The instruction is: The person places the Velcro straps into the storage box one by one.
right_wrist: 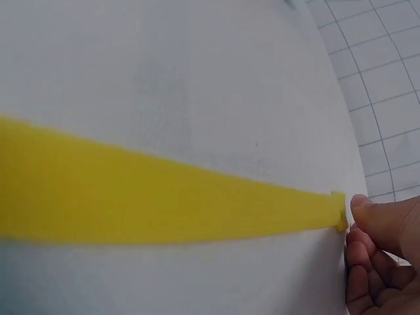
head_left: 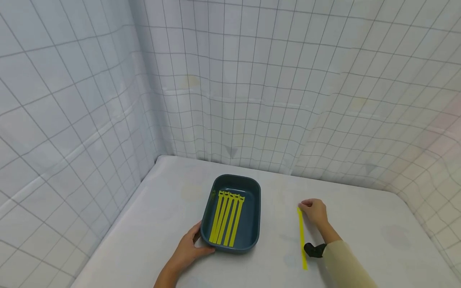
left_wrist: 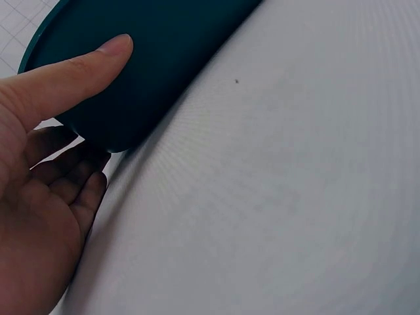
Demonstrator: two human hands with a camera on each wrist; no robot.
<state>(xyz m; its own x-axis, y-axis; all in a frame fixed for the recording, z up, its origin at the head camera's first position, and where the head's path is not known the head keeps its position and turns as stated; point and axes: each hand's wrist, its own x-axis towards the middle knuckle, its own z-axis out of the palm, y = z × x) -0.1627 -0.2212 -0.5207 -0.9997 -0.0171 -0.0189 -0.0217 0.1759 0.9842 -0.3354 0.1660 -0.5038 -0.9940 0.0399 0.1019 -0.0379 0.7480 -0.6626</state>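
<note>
A dark teal tray [head_left: 252, 224] stands on the table, with several yellow hook-and-loop cable ties [head_left: 227, 220] laid side by side inside, slotted heads at the far end. My left hand [head_left: 187, 250] grips the tray's near left corner. In the left wrist view its thumb [left_wrist: 92, 69] lies along the outer wall and the fingers curl round the corner. Right of the tray, my right hand [head_left: 316, 212] pinches the far, slotted end of another yellow cable tie [head_left: 302, 240]. That tie stretches toward the table's near side, seen large in the right wrist view [right_wrist: 164, 203].
White cloth covers the table [head_left: 277, 192]. Grid-patterned white curtains [head_left: 234, 80] enclose it at the back and on both sides. A black wrist device [head_left: 314, 250] sits at the right wrist, beside the pinched tie.
</note>
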